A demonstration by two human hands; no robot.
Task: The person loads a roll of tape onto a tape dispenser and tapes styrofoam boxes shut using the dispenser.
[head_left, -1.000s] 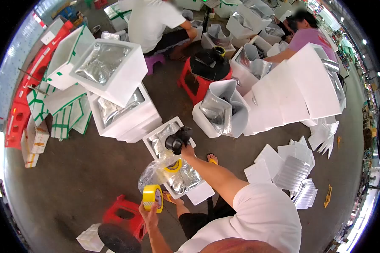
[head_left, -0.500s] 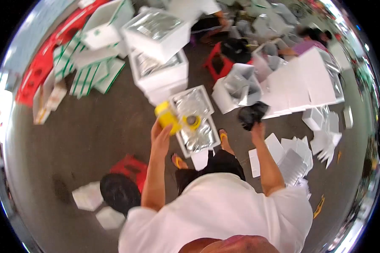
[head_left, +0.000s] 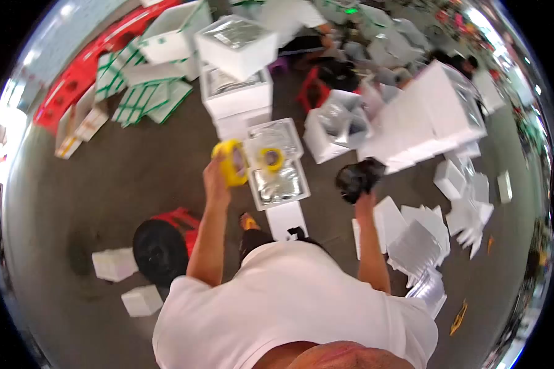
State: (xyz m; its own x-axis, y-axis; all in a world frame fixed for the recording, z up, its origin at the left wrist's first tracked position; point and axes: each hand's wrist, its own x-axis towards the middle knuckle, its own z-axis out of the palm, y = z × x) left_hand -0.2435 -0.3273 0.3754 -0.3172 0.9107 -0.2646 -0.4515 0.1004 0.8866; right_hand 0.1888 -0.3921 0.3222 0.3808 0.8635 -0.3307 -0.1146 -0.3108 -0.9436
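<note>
My left hand is closed on a large yellow tape roll, held upright left of two foam boxes. My right hand grips a black bundle, whose exact form is blurred. Between my hands, the nearer foam box and the one behind it stand on the floor, both lined with silver foil. A smaller yellow tape roll lies on the foil where the boxes meet. A white foam lid is just in front of my body.
Stacked foam boxes stand ahead. At right are a foil-lined box, a large white stack and loose foam pieces. A black-topped red stool is at lower left. Other people work at the back.
The view has shifted, and the boxes sit slightly further left and higher. Both hands still hold their things; the large tape roll has turned so its ring shows more.
</note>
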